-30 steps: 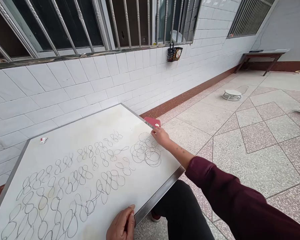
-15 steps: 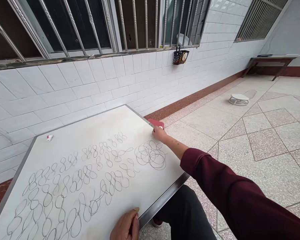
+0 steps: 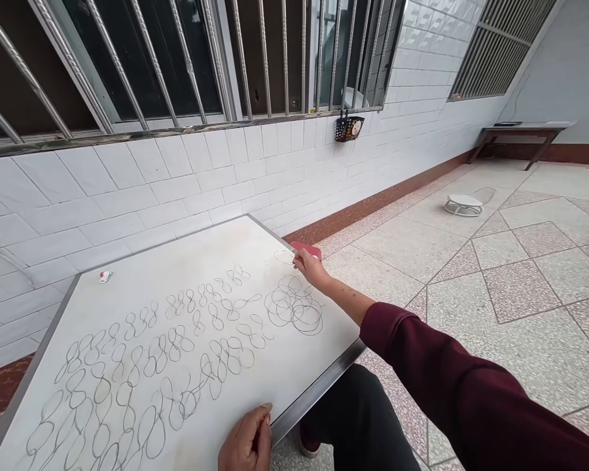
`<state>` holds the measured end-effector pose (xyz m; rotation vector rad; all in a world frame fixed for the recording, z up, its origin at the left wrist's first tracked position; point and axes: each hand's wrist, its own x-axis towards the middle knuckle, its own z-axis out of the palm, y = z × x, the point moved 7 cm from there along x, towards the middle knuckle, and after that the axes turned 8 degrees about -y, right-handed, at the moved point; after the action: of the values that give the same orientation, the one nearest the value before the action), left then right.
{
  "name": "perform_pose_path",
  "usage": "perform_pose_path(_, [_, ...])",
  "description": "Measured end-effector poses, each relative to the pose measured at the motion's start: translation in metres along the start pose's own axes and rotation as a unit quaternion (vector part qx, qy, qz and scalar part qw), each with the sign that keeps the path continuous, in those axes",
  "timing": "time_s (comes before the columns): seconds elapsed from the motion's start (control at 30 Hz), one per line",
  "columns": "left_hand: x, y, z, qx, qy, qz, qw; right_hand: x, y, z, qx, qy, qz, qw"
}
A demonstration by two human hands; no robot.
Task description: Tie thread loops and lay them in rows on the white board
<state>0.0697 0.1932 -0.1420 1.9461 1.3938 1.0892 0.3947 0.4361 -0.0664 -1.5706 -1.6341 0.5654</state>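
Rows of thin dark loops [image 3: 216, 366], many twisted into figure eights, lie on a white table [image 3: 216, 242] with a metal edge. Nearer its right side is a tangled pile of round loops [image 3: 294, 305]. By the table's far right edge, my right hand [image 3: 309, 265] is closed in a pinch; a faint thin loop [image 3: 282, 256] extends left from its fingertips. My left hand [image 3: 248, 438] rests at the near edge, fingers curled together. What it holds, if anything, cannot be made out.
A small red-and-white item [image 3: 105, 277] lies at the table's far left corner. Beyond the right edge sits a red seat-like surface [image 3: 307, 250]. The tiled wall [image 3: 177, 190] runs behind. A low white stool [image 3: 464, 204] stands on the floor.
My right hand has shifted slightly left, and a thin loop now shows at its fingertips. My left hand stays nearly in place. The view has tilted slightly upward.
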Motion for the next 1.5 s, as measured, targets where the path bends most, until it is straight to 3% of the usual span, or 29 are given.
perform_pose_path(0.2, [-0.001,0.002,-0.001,-0.058,-0.022,-0.065,0.996,-0.034,-0.039,-0.007,0.085,0.0,-0.05,0.995])
perform_pose_path(0.33, [0.005,0.01,-0.008,-0.141,-0.085,-0.128,0.978,-0.091,-0.076,0.01,0.147,-0.051,-0.075,0.985])
perform_pose_path(0.5, [0.008,0.04,-0.066,-0.231,0.049,-0.209,0.949,-0.184,-0.121,0.046,0.28,-0.158,-0.052,0.945])
perform_pose_path(0.57, [0.007,0.059,-0.08,-0.261,0.046,-0.203,0.943,-0.213,-0.138,0.057,0.284,-0.174,-0.05,0.942])
perform_pose_path(0.67, [-0.005,0.079,-0.084,-0.291,0.001,-0.214,0.932,-0.242,-0.16,0.067,0.267,-0.179,-0.072,0.944])
perform_pose_path(0.77, [-0.023,0.08,-0.088,-0.292,0.005,-0.234,0.927,-0.26,-0.174,0.072,0.235,-0.177,-0.109,0.949])
perform_pose_path(0.93, [-0.049,0.071,-0.095,-0.287,0.021,-0.239,0.927,-0.28,-0.196,0.072,0.149,-0.178,-0.245,0.941])
perform_pose_path(1.07, [-0.057,0.081,-0.1,-0.261,-0.011,-0.215,0.941,-0.293,-0.208,0.07,0.072,-0.156,-0.318,0.932])
perform_pose_path(1.3, [-0.065,0.095,-0.106,-0.175,-0.06,-0.215,0.959,-0.31,-0.215,0.069,0.017,-0.165,-0.333,0.928])
perform_pose_path(1.5, [-0.072,0.096,-0.103,-0.192,-0.074,-0.225,0.952,-0.316,-0.214,0.069,0.049,-0.189,-0.361,0.912])
